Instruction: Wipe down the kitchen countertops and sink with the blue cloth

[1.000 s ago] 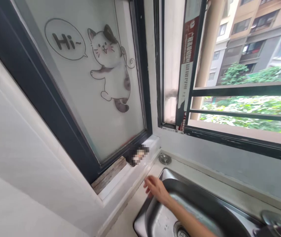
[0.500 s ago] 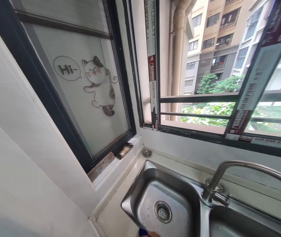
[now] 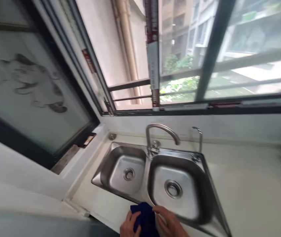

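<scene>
A dark blue cloth (image 3: 145, 219) is bunched up at the bottom of the view, in front of the sink's near edge. My left hand (image 3: 129, 225) grips it from the left with bent fingers. On its other side my right hand (image 3: 170, 223) has its fingers closed at the cloth's edge. The lower part of the cloth is cut off by the frame. Just beyond both hands lies a double-bowl steel sink (image 3: 144, 184), each bowl with a round drain.
Behind the sink a curved faucet (image 3: 163, 126) rises between the bowls, with a thin second spout (image 3: 201, 140) to its right. Pale countertop (image 3: 251, 184) stretches to the right. A dark-framed window (image 3: 180, 108) runs along the back; a small dark object (image 3: 88, 140) lies on the left ledge.
The view has swung right and shows more of the sink and counter. Both hands and the blue cloth have come into fuller sight; before, only a bit of them showed at the bottom edge.
</scene>
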{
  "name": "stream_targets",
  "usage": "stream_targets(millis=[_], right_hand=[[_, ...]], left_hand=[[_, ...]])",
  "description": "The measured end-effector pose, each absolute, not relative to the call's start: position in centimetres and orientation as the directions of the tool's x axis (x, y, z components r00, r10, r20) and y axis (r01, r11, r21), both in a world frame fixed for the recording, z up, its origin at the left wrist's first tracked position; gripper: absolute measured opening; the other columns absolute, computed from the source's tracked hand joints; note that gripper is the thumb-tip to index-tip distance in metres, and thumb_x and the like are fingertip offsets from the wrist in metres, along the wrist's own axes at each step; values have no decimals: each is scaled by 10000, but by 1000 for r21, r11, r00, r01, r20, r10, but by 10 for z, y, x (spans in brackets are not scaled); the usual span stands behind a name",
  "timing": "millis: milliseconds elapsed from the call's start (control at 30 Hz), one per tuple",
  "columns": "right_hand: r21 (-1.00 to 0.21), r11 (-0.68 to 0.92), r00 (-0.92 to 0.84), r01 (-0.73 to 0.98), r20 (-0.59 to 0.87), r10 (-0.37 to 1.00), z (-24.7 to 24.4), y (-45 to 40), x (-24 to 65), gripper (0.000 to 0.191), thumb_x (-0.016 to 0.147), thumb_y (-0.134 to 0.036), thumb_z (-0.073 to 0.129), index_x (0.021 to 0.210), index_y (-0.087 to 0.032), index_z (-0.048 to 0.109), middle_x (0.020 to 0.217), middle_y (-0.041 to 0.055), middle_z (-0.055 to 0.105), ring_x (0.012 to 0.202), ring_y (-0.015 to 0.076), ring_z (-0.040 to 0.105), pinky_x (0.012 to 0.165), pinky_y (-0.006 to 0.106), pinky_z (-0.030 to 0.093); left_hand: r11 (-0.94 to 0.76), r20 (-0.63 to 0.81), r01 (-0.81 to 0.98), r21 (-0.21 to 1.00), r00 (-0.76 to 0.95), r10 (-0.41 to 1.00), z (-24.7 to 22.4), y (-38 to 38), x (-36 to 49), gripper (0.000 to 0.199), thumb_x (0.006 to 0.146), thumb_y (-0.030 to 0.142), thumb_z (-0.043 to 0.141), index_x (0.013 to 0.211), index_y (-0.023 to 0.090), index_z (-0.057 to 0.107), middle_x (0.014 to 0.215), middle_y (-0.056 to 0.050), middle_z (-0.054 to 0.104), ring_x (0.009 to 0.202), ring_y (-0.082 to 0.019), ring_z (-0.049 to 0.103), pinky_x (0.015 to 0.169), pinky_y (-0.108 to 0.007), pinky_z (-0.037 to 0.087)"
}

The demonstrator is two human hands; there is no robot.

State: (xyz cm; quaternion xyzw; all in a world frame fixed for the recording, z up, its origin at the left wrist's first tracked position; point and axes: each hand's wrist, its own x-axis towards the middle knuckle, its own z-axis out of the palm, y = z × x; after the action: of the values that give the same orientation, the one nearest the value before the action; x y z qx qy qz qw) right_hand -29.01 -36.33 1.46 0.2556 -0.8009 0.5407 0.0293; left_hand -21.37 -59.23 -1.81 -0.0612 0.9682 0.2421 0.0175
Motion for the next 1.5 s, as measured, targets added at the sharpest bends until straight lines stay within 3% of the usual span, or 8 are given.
stream_targets(millis=[100,267,367,600,900,1067,1333,1500], right_hand=[[-919,309,-966,-243,199,-168,28,-284,-271,459,972,-539,406,989,-230,746,861,100,760,772,209,736,751,318,625],[-951,300,-931,78,38,362,35,-176,-229,484,944,-606,415,963,-245,736,885,83,764,723,201,735,533,251,593],[-951,278,-872,135,19,489,29,-129,-202,434,911,-603,492,975,-243,725,960,73,764,736,190,740,507,228,578],[-903,413,-843,121,126,522,17,-75,-163,362,918,-540,517,989,-250,722,943,50,771,717,168,738,657,238,618],[-791,594,-827,146,231,512,-12,-62,-130,328,961,-428,495,1140,-226,682,1099,75,751,798,165,743,679,249,638],[-643,711,-754,283,309,580,-22,-83,-99,322,987,-394,451,1133,-209,671,1111,78,743,992,205,719,869,324,617],[-553,740,-716,382,329,616,-35,-102,-77,302,985,-343,389,1072,-204,643,1082,98,696,1003,215,682,849,347,579],[-390,759,-629,521,426,650,-48,-103,-102,200,890,-240,423,915,-184,613,919,97,657,804,216,646,682,333,511]], left_hand=[[899,-91,46,436,-991,95,-12,-550,-223,527,808,155,507,1308,285,611,1309,-113,649,1211,-287,633,957,-414,588],[860,-151,306,408,-907,394,-2,-453,-239,614,712,95,615,1289,307,601,1207,-93,662,1066,-248,687,899,-387,608],[806,-167,445,391,-827,537,-5,-386,-248,617,699,154,697,1278,346,596,1098,-62,671,965,-240,693,850,-407,621],[677,-118,613,408,-700,705,-7,-250,-289,521,823,264,655,1322,380,566,1098,-82,653,988,-249,674,839,-376,607],[754,-26,589,291,-783,621,12,-169,-396,448,939,212,496,1377,305,523,1128,-75,592,971,-198,640,800,-302,532],[808,13,497,317,-854,520,22,-190,-462,443,968,194,439,1407,232,482,1152,-93,567,959,-188,620,793,-322,518],[787,-40,492,373,-839,543,-4,-275,-453,526,948,147,400,1451,296,439,1183,-102,580,958,-193,620,776,-306,524],[677,-31,584,448,-746,665,-11,-310,-386,512,868,90,476,1342,267,555,1175,-73,615,1011,-178,623,869,-293,542]])
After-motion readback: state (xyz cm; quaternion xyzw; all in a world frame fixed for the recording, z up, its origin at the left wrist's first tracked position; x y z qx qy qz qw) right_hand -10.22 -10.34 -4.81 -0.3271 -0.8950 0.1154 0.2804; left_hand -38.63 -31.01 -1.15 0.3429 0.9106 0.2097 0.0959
